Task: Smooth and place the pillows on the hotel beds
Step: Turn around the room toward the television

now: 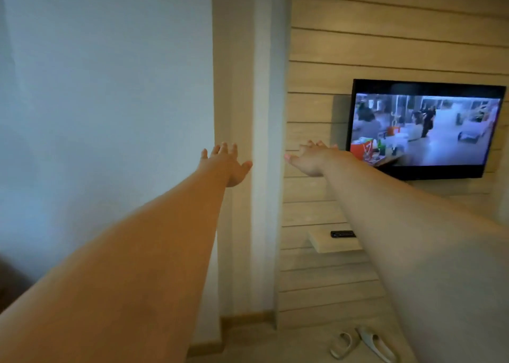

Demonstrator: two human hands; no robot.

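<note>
The left hand (228, 164) sits at the centre of the frame, fingers spread and empty, palm turned away toward the wall; the right hand (312, 158) is just to its right, likewise spread wide and gripping nothing, its thumb pointing toward the other hand with a clear gap between them. Both bare arms run straight out from the lower corners of the frame, which reads as a stretch or a show of empty hands rather than a reach for anything, since nothing lies within their grasp. Behind the left hand hangs a pale curtain (104, 100) filling the upper left, and between the hands a light wall pillar (261, 87) rises. To the right, a television (424, 131) is mounted on a slatted wooden wall panel (385, 40), its screen lit and placed at viewing height. Below it a small floating shelf (327, 242) carries a dark remote control (343, 234), probably kept there to be handy for the screen; the right forearm crosses in front of part of that shelf. At the bottom of the frame a pair of slippers (360, 344) lies on the floor beside the panel. No pillow and no bed shows anywhere here, so the task's things must lie outside this view, and the smoothing appears not yet begun.
</note>
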